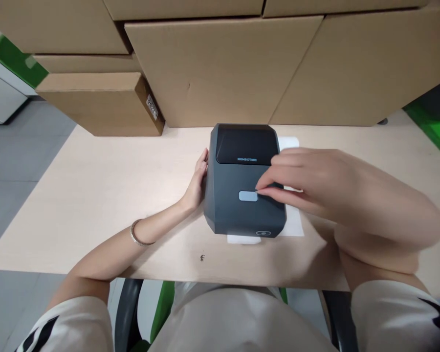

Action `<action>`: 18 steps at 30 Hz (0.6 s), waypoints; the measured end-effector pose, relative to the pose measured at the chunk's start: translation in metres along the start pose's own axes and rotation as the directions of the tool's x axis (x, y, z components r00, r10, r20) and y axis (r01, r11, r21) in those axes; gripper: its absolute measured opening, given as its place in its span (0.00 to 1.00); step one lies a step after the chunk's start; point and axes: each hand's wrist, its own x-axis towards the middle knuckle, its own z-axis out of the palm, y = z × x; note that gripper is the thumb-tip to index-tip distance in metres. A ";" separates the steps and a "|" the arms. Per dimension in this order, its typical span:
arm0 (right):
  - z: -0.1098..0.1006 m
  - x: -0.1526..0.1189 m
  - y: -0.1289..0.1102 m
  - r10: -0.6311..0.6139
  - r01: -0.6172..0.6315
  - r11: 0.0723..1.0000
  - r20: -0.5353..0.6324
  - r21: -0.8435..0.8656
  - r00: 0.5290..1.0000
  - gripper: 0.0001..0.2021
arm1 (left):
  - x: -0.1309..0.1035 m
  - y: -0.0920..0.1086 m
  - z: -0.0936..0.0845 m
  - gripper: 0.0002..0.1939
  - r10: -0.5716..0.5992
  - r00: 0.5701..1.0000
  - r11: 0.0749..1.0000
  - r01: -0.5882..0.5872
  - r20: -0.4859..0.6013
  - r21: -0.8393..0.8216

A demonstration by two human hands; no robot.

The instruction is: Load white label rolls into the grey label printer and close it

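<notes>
A dark grey label printer (247, 178) with NIIMBOT lettering stands on the table in front of me. On its top lies a small pale blue label (247, 196). My right hand (297, 176) reaches in from the right, its thumb and forefinger pinched together at the label's right end. Against the printer's left side rests my left hand (197, 183), its fingers along that side and partly hidden behind the casing. White paper (244, 239) shows from under the printer at the front, and more of it lies along the right.
Large cardboard boxes (220, 73) are stacked along the table's back edge. A flatter carton (99, 105) with a printed label stands at the back left. A small dark mark (202, 257) shows on the table (150, 176) near its front edge. Chair armrests flank my body.
</notes>
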 end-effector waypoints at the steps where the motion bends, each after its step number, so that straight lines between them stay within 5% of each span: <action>1: -0.001 -0.001 -0.003 0.004 -0.005 1.000 0.046 0.018 0.999 0.17 | 0.000 0.001 0.001 0.36 -0.004 0.999 1.000 0.004 -0.034 -0.006; 6: 0.003 0.007 -0.015 0.064 -0.068 0.998 0.164 0.017 0.984 0.19 | -0.001 0.003 0.002 0.34 -0.021 0.997 1.000 0.020 -0.068 -0.019; 13: 0.024 0.000 -0.012 0.116 -0.115 0.993 0.062 -0.026 0.991 0.18 | -0.001 0.000 0.005 0.31 -0.013 0.996 1.000 0.011 -0.089 -0.026; 18: 0.010 0.002 -0.028 0.094 -0.079 0.982 0.082 -0.170 0.992 0.21 | -0.003 0.005 0.008 0.31 -0.006 0.998 0.996 0.000 -0.067 -0.088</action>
